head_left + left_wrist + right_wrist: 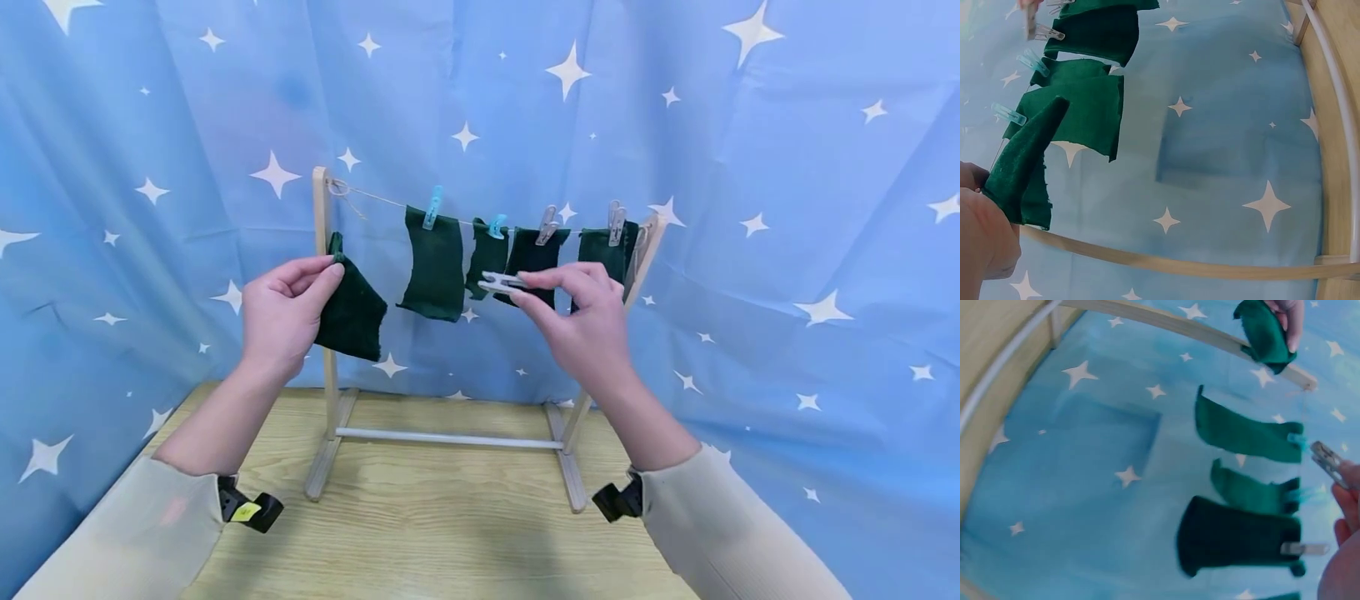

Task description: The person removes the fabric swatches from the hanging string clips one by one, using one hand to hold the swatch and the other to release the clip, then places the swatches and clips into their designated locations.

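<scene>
1. One loose green cloth in left hand — thumb and fingers pressed together on upper edge, grip pinching fabric.
2. Position of loose green cloth: left of all other cloths, hanging in front of left post in head view, small end poking up above fingertips. Can't tell about contact with post or line.
3. One pale grey clothespin in right hand — grip pinching between thumb and forefinger, free end pointing left in head view.
4. Position of right hand: in front of right half of wooden rack, partly covering rightmost cloths in head view.
5. Thin line strung between posts, knotted in a loop at left top.
6. Pegged along line, left to right: large green cloth under teal clip; narrower green cloth under second teal clip; darker green cloth under grey clip; rightmost green cloth under another grey clip.
7. White crossbar low between posts; wooden feet on wood-grain surface.
8. Pale sleeves on both forearms, black wrist mounts at cuffs.
9. Blue star-print backdrop behind rack.
</scene>
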`<state>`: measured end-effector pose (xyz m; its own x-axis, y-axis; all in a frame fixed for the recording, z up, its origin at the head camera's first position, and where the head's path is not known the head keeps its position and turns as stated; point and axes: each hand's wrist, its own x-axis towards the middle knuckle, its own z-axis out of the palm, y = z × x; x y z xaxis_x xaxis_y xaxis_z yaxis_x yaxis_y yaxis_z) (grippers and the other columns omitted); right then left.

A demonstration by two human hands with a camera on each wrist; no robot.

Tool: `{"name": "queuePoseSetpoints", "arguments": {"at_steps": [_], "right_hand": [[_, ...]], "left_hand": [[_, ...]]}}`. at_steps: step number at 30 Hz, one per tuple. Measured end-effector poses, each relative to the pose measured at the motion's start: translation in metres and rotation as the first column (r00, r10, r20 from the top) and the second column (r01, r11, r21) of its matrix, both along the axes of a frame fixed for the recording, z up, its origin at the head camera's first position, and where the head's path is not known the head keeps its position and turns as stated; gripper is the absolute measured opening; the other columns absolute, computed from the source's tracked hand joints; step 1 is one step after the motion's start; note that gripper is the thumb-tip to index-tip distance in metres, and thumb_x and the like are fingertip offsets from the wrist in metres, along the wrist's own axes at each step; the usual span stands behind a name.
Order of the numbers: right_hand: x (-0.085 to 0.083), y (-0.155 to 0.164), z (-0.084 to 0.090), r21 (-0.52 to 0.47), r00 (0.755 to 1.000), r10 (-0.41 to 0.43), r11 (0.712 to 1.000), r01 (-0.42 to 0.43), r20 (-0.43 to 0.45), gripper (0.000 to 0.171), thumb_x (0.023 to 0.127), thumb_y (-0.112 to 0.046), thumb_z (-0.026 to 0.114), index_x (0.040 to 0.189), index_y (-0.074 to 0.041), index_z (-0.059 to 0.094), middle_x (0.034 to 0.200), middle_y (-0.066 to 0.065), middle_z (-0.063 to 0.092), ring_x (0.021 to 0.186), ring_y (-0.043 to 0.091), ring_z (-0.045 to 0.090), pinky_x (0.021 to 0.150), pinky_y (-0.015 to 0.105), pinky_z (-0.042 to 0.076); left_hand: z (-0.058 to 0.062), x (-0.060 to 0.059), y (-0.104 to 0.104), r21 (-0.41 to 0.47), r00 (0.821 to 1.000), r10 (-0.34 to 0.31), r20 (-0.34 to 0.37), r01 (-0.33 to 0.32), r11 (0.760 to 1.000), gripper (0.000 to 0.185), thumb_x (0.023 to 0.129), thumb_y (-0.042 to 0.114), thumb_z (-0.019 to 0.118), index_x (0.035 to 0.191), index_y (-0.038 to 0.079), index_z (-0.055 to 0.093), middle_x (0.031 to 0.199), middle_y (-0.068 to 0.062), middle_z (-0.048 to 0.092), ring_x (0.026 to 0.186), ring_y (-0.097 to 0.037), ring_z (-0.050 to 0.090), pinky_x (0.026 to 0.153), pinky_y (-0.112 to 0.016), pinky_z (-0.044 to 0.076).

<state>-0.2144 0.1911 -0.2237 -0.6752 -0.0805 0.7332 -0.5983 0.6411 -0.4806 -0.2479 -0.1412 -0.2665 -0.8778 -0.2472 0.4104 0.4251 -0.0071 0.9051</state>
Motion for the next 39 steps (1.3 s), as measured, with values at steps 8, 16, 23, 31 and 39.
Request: {"name": "queuePoseSetpoints", "arguments": {"at_steps": [8, 16, 23, 31, 39], "right_hand": [[0.015, 0.035, -0.041, -0.028, 0.994, -0.011, 1.000, 0.014, 0.113, 0.026, 0.097, -0.016, 0.087, 0.123, -0.012, 0.084, 0.117, 0.012, 0.074, 0.121, 0.019, 0.054, 0.121, 0.064, 0.024], [0.029, 0.067, -0.076, -0.043, 0.973, -0.085, 0.994, 0.097, 0.213, 0.029, 0.098, -0.020, 0.086, 0.125, -0.012, 0.083, 0.123, 0.011, 0.070, 0.123, 0.018, 0.052, 0.111, 0.061, 0.036], [0.040, 0.084, -0.090, -0.045, 0.949, -0.131, 0.988, 0.150, 0.287, 0.032, 0.099, -0.026, 0.085, 0.130, -0.016, 0.082, 0.128, 0.009, 0.068, 0.123, 0.017, 0.053, 0.106, 0.055, 0.042], [0.046, 0.105, -0.109, -0.043, 0.920, -0.166, 0.980, 0.194, 0.356, 0.037, 0.101, -0.030, 0.083, 0.135, -0.016, 0.078, 0.135, 0.006, 0.069, 0.127, 0.006, 0.052, 0.111, 0.053, 0.046], [0.049, 0.132, -0.131, -0.052, 0.869, -0.222, 0.961, 0.272, 0.443, 0.043, 0.103, -0.038, 0.081, 0.139, -0.016, 0.075, 0.143, 0.005, 0.068, 0.136, 0.014, 0.052, 0.118, 0.053, 0.043]], "left_hand": [[-0.015, 0.013, -0.015, -0.085, 0.996, -0.009, 0.092, 0.017, 0.996, 0.041, 0.104, 0.032, 0.079, 0.135, 0.006, 0.078, 0.093, 0.026, 0.081, 0.094, 0.003, 0.076, 0.080, -0.014, 0.062], [-0.031, 0.019, -0.023, -0.139, 0.991, -0.026, 0.135, 0.045, 0.989, 0.040, 0.104, 0.034, 0.078, 0.133, 0.006, 0.079, 0.092, 0.025, 0.081, 0.088, 0.002, 0.078, 0.078, -0.018, 0.064], [-0.045, 0.022, -0.033, -0.148, 0.986, -0.023, 0.167, 0.048, 0.988, 0.040, 0.105, 0.035, 0.078, 0.134, 0.009, 0.079, 0.093, 0.027, 0.080, 0.090, 0.003, 0.078, 0.078, -0.018, 0.064], [-0.065, 0.027, -0.052, -0.211, 0.977, 0.000, 0.214, 0.046, 0.976, 0.047, 0.106, 0.039, 0.075, 0.141, 0.007, 0.075, 0.095, 0.031, 0.078, 0.098, 0.012, 0.072, 0.083, -0.010, 0.059], [-0.092, 0.032, -0.076, -0.269, 0.960, 0.039, 0.278, 0.039, 0.962, 0.055, 0.107, 0.045, 0.072, 0.146, 0.006, 0.070, 0.096, 0.034, 0.076, 0.097, 0.017, 0.069, 0.082, -0.008, 0.058]]}}
